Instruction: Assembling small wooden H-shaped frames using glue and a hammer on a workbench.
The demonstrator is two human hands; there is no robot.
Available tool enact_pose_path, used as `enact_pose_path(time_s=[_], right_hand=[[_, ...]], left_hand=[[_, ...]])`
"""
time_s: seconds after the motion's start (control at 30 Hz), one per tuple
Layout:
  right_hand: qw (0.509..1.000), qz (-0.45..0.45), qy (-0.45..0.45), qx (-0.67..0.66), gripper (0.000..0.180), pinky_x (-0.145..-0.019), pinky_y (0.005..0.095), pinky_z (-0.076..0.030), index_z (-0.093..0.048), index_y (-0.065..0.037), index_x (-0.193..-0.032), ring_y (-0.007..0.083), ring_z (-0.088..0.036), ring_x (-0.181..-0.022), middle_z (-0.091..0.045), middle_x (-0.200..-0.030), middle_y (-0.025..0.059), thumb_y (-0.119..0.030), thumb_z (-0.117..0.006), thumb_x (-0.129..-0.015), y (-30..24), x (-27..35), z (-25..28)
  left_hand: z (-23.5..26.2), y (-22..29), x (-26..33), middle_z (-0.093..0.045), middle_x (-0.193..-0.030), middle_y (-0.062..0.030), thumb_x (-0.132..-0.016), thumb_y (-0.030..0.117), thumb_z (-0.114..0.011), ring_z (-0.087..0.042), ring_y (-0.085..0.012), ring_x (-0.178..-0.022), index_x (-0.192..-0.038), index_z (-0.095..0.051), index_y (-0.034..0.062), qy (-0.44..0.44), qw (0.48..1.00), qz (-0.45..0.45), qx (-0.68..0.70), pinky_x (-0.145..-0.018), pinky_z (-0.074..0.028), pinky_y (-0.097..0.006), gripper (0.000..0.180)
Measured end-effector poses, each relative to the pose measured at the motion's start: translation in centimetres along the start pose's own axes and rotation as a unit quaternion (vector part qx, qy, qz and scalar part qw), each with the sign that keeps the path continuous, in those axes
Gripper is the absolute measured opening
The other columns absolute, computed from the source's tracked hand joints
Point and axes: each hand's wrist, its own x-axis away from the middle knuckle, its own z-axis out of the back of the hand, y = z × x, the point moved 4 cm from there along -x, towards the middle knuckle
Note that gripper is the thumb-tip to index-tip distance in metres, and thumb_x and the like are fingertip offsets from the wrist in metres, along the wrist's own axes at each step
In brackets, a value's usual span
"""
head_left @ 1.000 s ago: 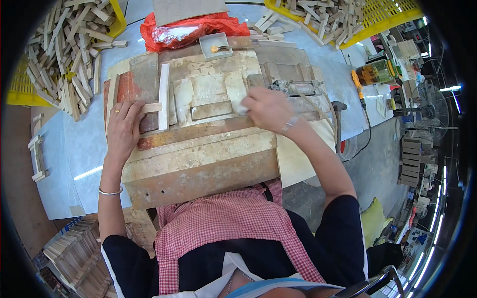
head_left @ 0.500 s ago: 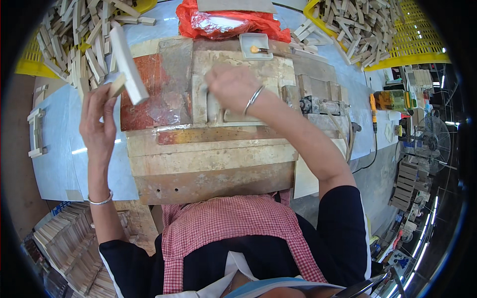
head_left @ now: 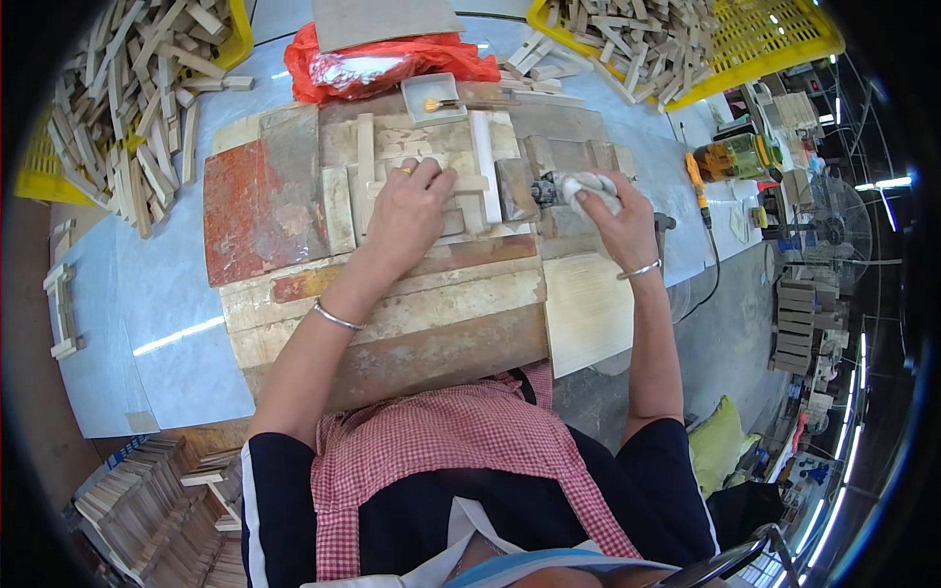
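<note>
On the worn work board, an H-shaped wooden frame (head_left: 471,184) lies in a jig, with its crossbar running left to right between two upright bars. My left hand (head_left: 412,211) is closed over the crossbar, its knuckles up and part of the wood hidden beneath. To the right, my right hand (head_left: 624,223) grips a bunched white rag (head_left: 591,188). This rag is beside a metal clamp (head_left: 545,190), and covers part of it. A small wooden block (head_left: 516,189) stands between the frame and the clamp.
Yellow baskets (head_left: 774,57) heaped with wooden sticks (head_left: 147,88) stand at far left and far right. A red plastic bag (head_left: 392,69) and a white tray (head_left: 432,99) with a brush lie behind the jig. An assembled frame (head_left: 63,312) sits at the left.
My left hand has brought the joined wooden piece from the raised left side down into the jig. My right hand has moved from the jig rightward to the clamp. The view has shifted slightly.
</note>
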Motion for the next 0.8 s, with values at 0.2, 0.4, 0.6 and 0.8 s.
enact_pose_path(time_s=[0.2,0.4,0.6,0.8], right_hand=[[0.999,0.005,0.004,-0.033,0.026,-0.075,0.0290,-0.050,-0.066,-0.006,-0.104,0.0180,-0.066,-0.083,-0.069,-0.090,0.0092,-0.017,-0.069,-0.081,1.3,1.5,-0.6],[0.994,0.105,-0.032,-0.021,0.025,-0.078,0.0277,-0.050,-0.067,-0.005,-0.104,0.0153,-0.065,-0.087,-0.069,-0.096,0.0073,-0.013,-0.069,-0.081,-0.8,0.7,-3.4],[0.950,0.277,-0.030,0.141,0.026,-0.064,0.0359,-0.051,-0.064,-0.012,-0.092,0.0257,-0.060,-0.078,-0.059,-0.085,0.0049,-0.003,-0.064,-0.067,-3.9,-0.6,-9.1],[0.934,0.304,-0.010,0.188,0.025,-0.063,0.0341,-0.051,-0.064,-0.011,-0.092,0.0235,-0.059,-0.080,-0.059,-0.085,0.0035,-0.004,-0.064,-0.069,-6.3,-4.1,-10.8]], left_hand=[[0.8,0.7,0.4,-0.055,-0.087,-0.0115,-0.072,0.000,-0.056,-0.055,-0.0287,-0.084,-0.096,-0.062,0.0013,-0.044,0.998,0.021,-0.038,-0.075,-0.047,-0.039,0.025],[2.0,3.3,2.1,-0.055,-0.102,-0.0160,-0.079,0.024,-0.065,-0.054,-0.0311,-0.097,-0.116,-0.054,-0.0077,-0.095,0.992,0.027,-0.074,-0.088,-0.045,-0.039,0.050],[1.7,3.9,3.6,-0.044,-0.132,-0.0280,-0.081,0.054,-0.058,-0.039,-0.0391,-0.128,-0.128,-0.043,-0.0129,-0.125,0.986,0.036,-0.104,-0.111,-0.026,-0.048,0.083],[0.6,4.0,4.9,-0.034,-0.141,-0.0281,-0.083,0.052,-0.057,-0.027,-0.0410,-0.136,-0.132,-0.037,-0.0129,-0.131,0.981,0.051,-0.132,-0.113,-0.022,-0.050,0.084]])
